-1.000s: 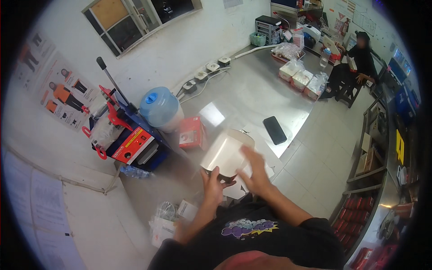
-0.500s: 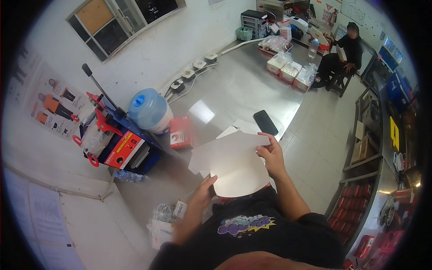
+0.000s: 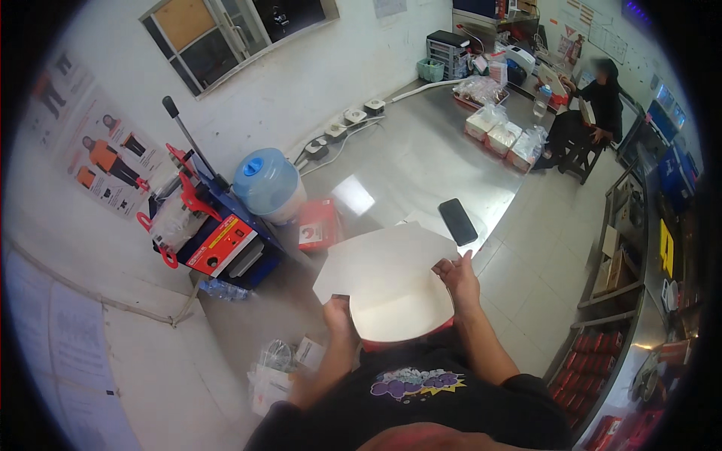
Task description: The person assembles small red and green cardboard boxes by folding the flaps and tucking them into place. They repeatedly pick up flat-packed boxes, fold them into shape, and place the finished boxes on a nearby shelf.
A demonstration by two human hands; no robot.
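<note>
A paper food box, white inside and red outside, is held close to my body with its lid flap standing up and away from me. My left hand grips its left side, most of the fingers hidden behind the card. At the right corner, my right hand has its fingers around the edge of the wall. A black phone lies on the steel table just beyond my right hand. One red folded box stands past the lid on the left.
On the left are a blue-and-red sealing machine with a lever and a blue-capped water jug. Plastic packets lie by my left forearm. Bagged boxes stand at the far end, near a seated person. Shelves hold red boxes at right.
The box has opened from a flatter sheet into a hollow shape with raised walls. My right hand has moved down along its side; the view has shifted slightly.
</note>
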